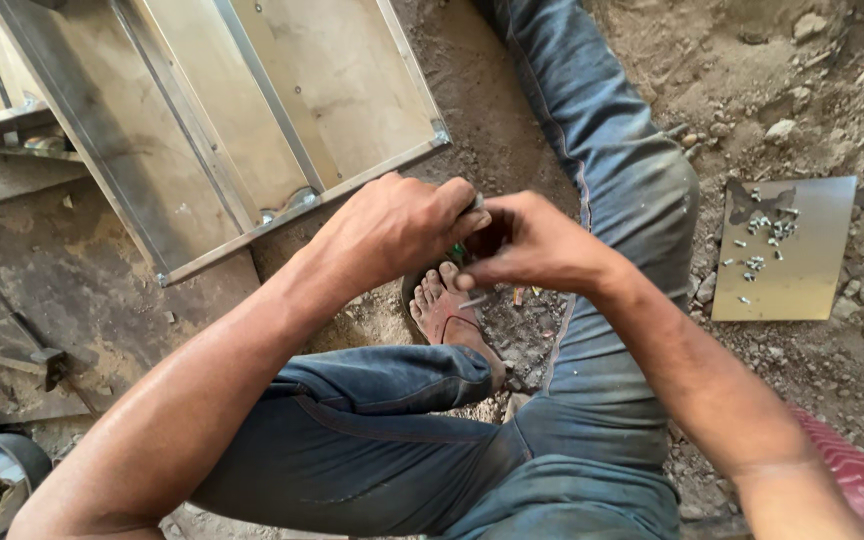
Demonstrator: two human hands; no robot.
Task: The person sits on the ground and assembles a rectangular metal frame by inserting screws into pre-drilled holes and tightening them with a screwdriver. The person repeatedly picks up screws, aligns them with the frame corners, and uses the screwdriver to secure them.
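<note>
Bare, stony dirt ground fills the background, and the person is seated on it in blue jeans [592, 150], one leg stretched away and the other folded so that a bare foot [444, 305] lies just beneath the hands. The left hand [397, 225] and the right hand [537, 242] are brought together above that foot, knuckles nearly touching. The left hand is curled shut around a tool of which only a dark tip and a bit of green are seen between the two hands; what kind of tool it is cannot be told. The fingers of the right hand are pinched on a small metal fastener [472, 300], a thin pale pin whose long axis runs roughly left to right, pointing from the right fingertips towards the left hand. It is held closest to the right hand, just under it and above the toes.

Well off to the right of the right hand, a flat metal plate [792, 290] lies on the dirt with a scatter of small screws [767, 235] on it; the right hand is the nearer one to it. Beyond the left hand, a wooden panel framed in metal strips [252, 130] is laid at a slant, its corner near the left knuckles. Far to the left, a hammer [37, 345] rests on a dusty slab.
</note>
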